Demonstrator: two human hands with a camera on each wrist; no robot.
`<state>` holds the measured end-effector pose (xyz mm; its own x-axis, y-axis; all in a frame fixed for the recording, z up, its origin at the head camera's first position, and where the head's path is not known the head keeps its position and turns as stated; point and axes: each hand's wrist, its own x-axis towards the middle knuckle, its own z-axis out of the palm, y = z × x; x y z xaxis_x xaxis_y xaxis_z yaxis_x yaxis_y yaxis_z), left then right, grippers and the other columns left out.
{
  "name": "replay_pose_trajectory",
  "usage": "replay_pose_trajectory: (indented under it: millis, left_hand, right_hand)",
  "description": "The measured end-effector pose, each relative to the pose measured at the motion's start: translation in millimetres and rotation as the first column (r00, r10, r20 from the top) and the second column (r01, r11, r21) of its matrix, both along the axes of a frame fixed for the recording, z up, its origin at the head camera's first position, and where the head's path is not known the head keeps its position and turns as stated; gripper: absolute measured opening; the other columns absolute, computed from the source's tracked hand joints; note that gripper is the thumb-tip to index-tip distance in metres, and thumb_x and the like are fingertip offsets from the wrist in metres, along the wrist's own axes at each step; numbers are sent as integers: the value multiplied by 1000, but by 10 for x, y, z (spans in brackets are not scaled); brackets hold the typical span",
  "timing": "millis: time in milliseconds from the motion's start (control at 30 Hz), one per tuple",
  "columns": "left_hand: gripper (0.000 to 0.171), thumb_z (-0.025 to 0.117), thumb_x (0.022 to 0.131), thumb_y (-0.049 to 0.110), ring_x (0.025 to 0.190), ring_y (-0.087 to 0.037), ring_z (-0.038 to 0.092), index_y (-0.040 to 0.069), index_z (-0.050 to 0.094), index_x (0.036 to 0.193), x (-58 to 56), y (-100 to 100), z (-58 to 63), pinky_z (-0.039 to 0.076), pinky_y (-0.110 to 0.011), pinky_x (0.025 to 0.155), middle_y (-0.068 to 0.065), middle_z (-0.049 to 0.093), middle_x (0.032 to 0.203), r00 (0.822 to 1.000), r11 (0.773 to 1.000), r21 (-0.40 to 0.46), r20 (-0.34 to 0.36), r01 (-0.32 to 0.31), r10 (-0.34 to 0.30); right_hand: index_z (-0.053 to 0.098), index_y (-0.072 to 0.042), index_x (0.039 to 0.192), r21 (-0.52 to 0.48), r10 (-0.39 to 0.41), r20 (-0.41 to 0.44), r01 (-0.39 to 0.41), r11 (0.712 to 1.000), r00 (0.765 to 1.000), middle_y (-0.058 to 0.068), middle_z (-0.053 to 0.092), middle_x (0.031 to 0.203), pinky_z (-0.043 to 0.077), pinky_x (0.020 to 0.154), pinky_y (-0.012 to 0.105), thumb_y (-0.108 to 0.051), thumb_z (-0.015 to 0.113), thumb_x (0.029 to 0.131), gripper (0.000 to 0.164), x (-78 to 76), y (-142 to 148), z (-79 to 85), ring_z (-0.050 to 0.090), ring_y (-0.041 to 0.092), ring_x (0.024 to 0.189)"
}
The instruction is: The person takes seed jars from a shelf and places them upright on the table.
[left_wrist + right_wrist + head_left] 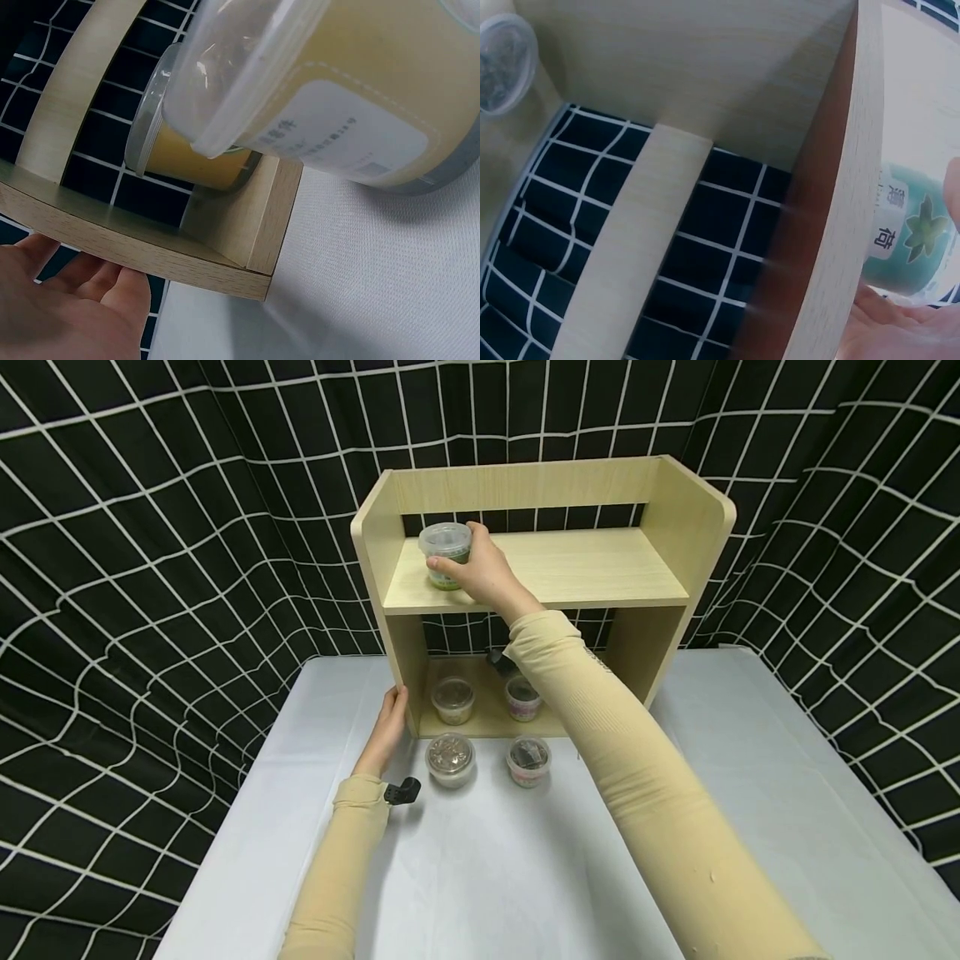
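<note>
On the left end of the upper shelf board, my right hand [489, 570] grips a clear-lidded plastic tub [446, 542] with thumb and fingers around its sides. The right wrist view shows the tub's green label [911, 232] with a leaf picture, beyond the board's edge, and part of the hand [889, 328]. Lower down, my left hand [386, 728] touches the outer face of the left side panel [395, 643]. Its fingers lie loosely extended against that panel [135, 244] in the left wrist view and hold nothing.
Two lidded tubs, one pale [453, 702] and one pinkish [522, 700], stand in the lower compartment. In front, on the white tabletop [510, 877], are another pale tub [451, 762] and another pink one [528, 763]. Black grid cloth [315, 485] hangs behind and at both sides.
</note>
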<state>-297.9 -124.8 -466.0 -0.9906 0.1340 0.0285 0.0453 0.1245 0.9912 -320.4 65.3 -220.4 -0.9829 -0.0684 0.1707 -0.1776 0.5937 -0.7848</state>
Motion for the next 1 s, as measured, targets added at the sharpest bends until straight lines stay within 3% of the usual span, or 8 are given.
replay_pose_trajectory:
  millis: [333,733,867,1000]
  left_hand:
    - [63,27,89,52,125,-20,16,11,18,135,-3,-3,3,19,-35,101,-9,18,138,1000,1000,2,0,0,0]
    - [64,27,88,53,125,-19,16,10,17,135,-15,-3,-2,18,-35,101,-9,17,138,1000,1000,21,1,3,-3]
    - [64,28,87,53,125,-19,15,11,18,135,-18,2,-3,18,-35,101,-9,17,139,1000,999,38,13,-6,6]
    - [64,29,88,53,126,-20,15,11,18,135,-27,0,-8,17,-36,102,-9,16,139,1000,999,50,10,-4,4]
  right_hand:
    - [10,-14,137,-38,-1,11,1,999,1000,8,31,133,25,97,24,-48,61,73,88,5,0,-9,30,14,119]
    - [21,-15,134,-205,-31,-130,4,979,991,2,38,125,30,92,18,-42,66,72,82,30,120,15,37,8,110]
    - [26,-12,131,-350,-37,-176,-27,936,984,3,43,120,34,87,18,-35,69,73,76,32,230,39,42,10,105]
    - [29,-13,130,-497,-21,-197,-82,864,980,4,46,118,36,88,20,-28,70,73,72,87,363,55,43,12,105]
